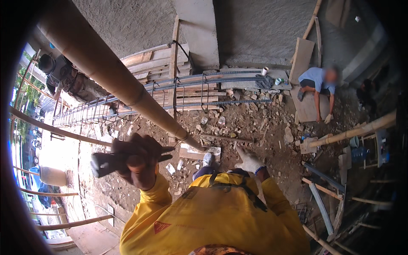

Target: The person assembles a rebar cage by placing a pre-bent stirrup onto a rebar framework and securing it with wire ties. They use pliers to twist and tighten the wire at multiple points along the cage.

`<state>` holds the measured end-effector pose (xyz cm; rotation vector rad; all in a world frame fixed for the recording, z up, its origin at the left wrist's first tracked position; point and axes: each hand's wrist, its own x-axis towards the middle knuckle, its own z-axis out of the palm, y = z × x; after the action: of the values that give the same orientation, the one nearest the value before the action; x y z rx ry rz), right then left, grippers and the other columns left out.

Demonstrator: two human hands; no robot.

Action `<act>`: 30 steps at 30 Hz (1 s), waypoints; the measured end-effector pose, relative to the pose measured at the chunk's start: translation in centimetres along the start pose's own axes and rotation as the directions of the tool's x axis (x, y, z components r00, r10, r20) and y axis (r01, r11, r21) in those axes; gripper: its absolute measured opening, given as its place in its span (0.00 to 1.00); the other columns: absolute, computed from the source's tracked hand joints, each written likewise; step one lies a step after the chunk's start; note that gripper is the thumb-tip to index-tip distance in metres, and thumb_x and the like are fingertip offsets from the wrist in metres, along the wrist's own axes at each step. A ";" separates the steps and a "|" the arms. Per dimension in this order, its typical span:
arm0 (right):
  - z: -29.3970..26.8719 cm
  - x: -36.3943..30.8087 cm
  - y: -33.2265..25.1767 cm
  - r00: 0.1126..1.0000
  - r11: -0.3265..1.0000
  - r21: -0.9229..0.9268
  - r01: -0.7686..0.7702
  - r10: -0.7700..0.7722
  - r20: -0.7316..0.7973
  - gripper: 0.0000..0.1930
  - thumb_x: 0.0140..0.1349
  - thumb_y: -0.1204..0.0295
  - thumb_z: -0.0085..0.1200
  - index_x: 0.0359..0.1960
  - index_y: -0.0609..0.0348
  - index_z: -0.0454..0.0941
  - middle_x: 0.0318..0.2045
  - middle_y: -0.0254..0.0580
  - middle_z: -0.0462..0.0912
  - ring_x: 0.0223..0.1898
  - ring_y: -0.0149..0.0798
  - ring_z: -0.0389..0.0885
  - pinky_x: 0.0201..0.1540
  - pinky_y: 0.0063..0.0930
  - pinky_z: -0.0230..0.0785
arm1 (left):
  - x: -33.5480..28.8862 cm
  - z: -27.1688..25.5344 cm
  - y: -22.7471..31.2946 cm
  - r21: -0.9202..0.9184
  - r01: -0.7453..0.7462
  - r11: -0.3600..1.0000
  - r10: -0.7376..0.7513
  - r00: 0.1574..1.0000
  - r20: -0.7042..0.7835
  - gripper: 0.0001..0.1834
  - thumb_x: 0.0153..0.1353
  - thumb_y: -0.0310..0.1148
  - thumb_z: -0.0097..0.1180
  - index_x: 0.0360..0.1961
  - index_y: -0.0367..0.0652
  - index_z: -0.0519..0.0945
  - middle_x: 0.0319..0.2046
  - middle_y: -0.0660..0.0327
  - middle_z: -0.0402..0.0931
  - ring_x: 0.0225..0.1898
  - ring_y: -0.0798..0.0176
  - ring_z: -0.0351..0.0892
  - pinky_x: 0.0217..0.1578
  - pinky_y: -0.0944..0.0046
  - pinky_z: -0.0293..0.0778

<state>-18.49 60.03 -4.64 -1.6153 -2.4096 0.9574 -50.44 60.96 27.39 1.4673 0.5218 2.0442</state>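
My bare left hand [140,163] is raised at the left, its fingers wrapped round a dark tool [100,165] with a blunt, blocky grey end. The fingers cover most of this tool, so its kind is unclear. My right hand [248,162], in a pale glove, is out over the rubble with its index finger stretched forward and nothing visible in it. Between and ahead of my hands, a thick bamboo pole [140,100] slants from the upper left down to a board [191,152] by my foot. Yellow sleeves cover both my arms.
A rebar cage [161,88] crosses ahead, beside stacked planks [157,61]. One person crouches on a board [312,106] at the right; another is at the far left. Broken stones [272,114] litter the ground. Bamboo poles [361,129] and timber [323,204] lie at right.
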 end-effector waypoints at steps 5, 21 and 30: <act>-3.6 -2.8 -5.5 0.981 0.644 0.742 0.186 -0.083 -0.174 0.36 0.67 0.72 0.63 0.75 0.57 0.61 0.62 0.52 0.76 0.56 0.43 0.83 0.54 0.35 0.79 | -8.4 1.1 -2.3 0.397 0.559 0.728 -0.602 0.798 -0.021 0.09 0.70 0.33 0.64 0.39 0.39 0.79 0.32 0.64 0.78 0.28 0.73 0.71 0.28 0.71 0.68; -5.0 -3.7 -10.0 0.865 0.866 0.326 0.379 -0.207 -0.456 0.28 0.74 0.78 0.44 0.74 0.65 0.55 0.67 0.51 0.66 0.70 0.43 0.64 0.70 0.34 0.61 | -16.9 6.7 -13.0 0.310 0.821 0.479 -0.878 0.456 0.149 0.29 0.76 0.46 0.54 0.65 0.34 0.68 0.59 0.52 0.72 0.59 0.61 0.71 0.59 0.60 0.70; -5.6 2.5 -4.9 0.854 0.518 0.797 0.310 0.218 -0.473 0.26 0.65 0.87 0.49 0.67 0.61 0.71 0.62 0.44 0.76 0.63 0.37 0.76 0.61 0.31 0.71 | -11.2 9.6 -18.9 0.517 0.499 0.696 -0.706 0.604 0.369 0.26 0.61 0.44 0.71 0.50 0.33 0.81 0.44 0.51 0.74 0.45 0.51 0.76 0.50 0.55 0.72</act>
<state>-21.33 63.51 1.87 -1.1499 -1.2070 1.2067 -34.60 68.04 10.88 1.6727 1.0311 0.9372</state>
